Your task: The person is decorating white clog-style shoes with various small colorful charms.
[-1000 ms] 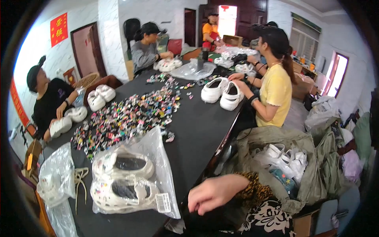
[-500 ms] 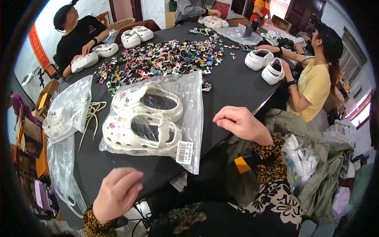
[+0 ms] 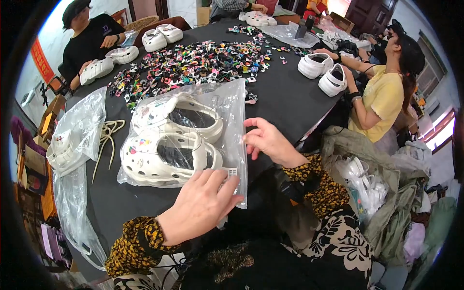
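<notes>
A clear plastic bag [image 3: 232,111] lies on the table in front of me. Inside is a pair of white clogs [image 3: 140,162] with holes and small colourful charms on their toes. My left hand [image 3: 200,205] rests palm down on the bag's near right corner, fingers extended and covering most of a white label [image 3: 233,172]. At the bag's right edge, the thumb and fingers of my right hand [image 3: 270,142] close on the plastic.
A heap of colourful shoe charms [image 3: 198,65] spreads behind the bag. To the left are another bagged white clog [image 3: 65,150] and a beige cord [image 3: 110,140]. Co-workers handle white clogs [image 3: 333,79] around the dark table [image 3: 285,104]. A sack of white shoes [image 3: 362,181] stands at right.
Both hands have come in to the bag from apart: the left moved right and up onto its label corner, the right moved left to its edge. The co-worker at left has raised a hand.
</notes>
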A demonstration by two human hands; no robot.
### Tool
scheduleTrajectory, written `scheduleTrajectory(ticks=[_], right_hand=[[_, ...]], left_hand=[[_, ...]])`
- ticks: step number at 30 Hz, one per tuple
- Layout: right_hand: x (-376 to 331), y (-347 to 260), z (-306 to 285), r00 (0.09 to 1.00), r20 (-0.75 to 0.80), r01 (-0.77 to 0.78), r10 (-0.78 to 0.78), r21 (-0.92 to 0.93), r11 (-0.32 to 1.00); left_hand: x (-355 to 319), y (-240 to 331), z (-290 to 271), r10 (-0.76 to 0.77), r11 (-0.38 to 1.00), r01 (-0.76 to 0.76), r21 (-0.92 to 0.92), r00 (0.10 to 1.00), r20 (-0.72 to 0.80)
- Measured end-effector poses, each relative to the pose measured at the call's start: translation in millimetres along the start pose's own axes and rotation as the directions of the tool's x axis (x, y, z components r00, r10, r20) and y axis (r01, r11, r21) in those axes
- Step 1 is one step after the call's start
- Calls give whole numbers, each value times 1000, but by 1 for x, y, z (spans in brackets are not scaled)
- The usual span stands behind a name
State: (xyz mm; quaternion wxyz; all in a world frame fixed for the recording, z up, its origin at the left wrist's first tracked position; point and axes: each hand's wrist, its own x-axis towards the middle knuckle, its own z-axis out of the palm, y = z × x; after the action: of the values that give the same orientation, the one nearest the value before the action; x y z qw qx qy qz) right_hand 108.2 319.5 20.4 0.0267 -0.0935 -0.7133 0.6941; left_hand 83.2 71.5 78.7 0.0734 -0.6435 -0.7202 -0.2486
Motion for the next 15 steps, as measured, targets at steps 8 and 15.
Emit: scheduleTrajectory(ticks=[8, 15], right_hand=[[-6, 1, 6, 994, 21, 106, -110, 137, 985], [-17, 2, 3, 993, 30, 116, -116, 16, 993]], left_hand=[[23, -6, 27, -136, 975, 126, 185, 990, 44], [31, -6, 37, -99, 961, 70, 267, 991, 94]])
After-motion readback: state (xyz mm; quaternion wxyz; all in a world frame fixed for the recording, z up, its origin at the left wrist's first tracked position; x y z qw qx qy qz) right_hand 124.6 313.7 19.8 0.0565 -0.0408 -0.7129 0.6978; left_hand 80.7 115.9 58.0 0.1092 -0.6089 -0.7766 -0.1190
